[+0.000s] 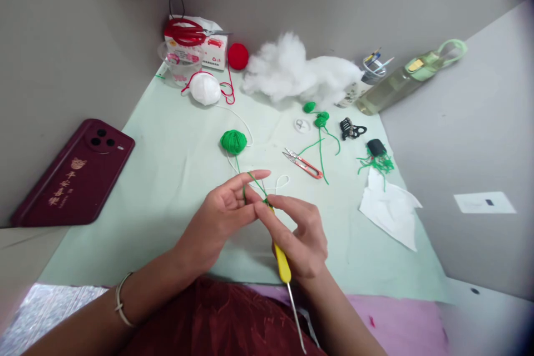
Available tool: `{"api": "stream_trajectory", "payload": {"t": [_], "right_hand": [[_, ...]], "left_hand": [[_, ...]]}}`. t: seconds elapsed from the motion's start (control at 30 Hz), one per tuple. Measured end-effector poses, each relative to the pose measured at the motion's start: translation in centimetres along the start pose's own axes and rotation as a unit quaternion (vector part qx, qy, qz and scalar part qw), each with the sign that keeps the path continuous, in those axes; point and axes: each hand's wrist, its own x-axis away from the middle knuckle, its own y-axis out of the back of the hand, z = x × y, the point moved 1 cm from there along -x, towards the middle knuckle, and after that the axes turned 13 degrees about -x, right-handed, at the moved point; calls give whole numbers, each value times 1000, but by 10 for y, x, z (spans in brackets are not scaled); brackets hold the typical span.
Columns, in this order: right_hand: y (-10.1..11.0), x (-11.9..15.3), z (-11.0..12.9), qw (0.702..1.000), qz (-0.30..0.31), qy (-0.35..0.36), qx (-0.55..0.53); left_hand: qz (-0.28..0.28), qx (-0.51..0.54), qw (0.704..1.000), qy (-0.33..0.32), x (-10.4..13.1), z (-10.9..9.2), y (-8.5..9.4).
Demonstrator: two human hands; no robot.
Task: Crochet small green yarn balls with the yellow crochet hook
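My right hand is closed around a yellow-handled crochet hook, whose metal shaft points down toward my lap. Facing it, my left hand has green yarn running over its raised index finger, and its thumb is pressed near the hook's tip. A small bit of green yarn work shows between the fingertips, mostly hidden by them. That strand leads back to a green yarn ball just beyond my left hand. White yarn lies loosely on the table behind my fingers.
Orange thread snips, a black hair claw and small green yarn pieces lie to the right. Farther back are white stuffing, a white yarn ball, red scissors and a bottle. A maroon phone is at left.
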Motion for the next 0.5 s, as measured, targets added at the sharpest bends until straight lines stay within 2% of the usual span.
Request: {"api": "stream_trajectory", "payload": {"t": [0.1,0.2,0.3,0.4,0.5], "right_hand": [[0,-4,2,996,-41,-44,-71],[0,-12,0,956,-130,-146,-219],[-4,-18,-2,923,-136,-189,-306],[-8,-18,-3,926,-127,-196,-297],[-10,-11,-1,958,-112,-163,-207]], "left_hand": [[42,83,995,48,-3,2,3],[5,61,998,24,-4,2,6],[-12,9,1000,-7,-3,2,4],[-24,-12,999,-29,-2,3,1],[-41,0,998,-42,-2,3,-1]]}}
